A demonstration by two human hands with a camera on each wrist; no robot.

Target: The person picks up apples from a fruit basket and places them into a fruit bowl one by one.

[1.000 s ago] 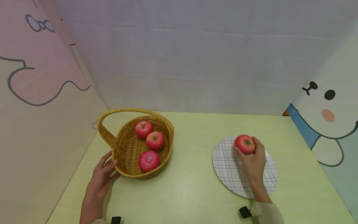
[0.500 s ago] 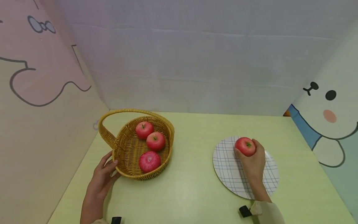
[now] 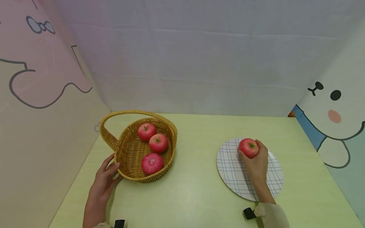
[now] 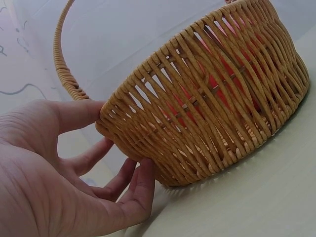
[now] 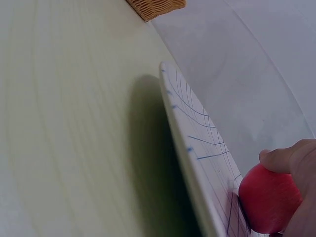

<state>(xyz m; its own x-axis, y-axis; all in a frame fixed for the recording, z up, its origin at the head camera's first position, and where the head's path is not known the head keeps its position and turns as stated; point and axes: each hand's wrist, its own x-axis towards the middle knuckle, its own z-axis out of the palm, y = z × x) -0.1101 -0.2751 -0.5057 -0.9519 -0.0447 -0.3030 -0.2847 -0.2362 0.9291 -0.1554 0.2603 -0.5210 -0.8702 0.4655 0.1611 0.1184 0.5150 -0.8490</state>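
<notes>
Red apple [image 3: 246, 148] is sitting between the thumb and fingers of my right hand [image 3: 258, 164], which is gripping it by its sides above the round plate [image 3: 232, 172]. Whether its underside is touching the plate or hanging just clear below my grip, I cannot tell. I judge that I am at the handling step, either lifting the fruit or setting it down; which, I cannot say. Either way, the next move is probably calling for a level wrist and an even pinch, since something this round may be rolling if I release one side first. Its skin is looking smooth and bright red, with a greenish stem facing up beside my fingertips. Well to the left of that grip, my left hand [image 4: 54, 182] is resting spread, slightly bent fingers against the wicker basket [image 4: 212, 108]. Beyond those fingers, three more apples [image 3: 158, 143] are lying inside, one showing no stem.
</notes>
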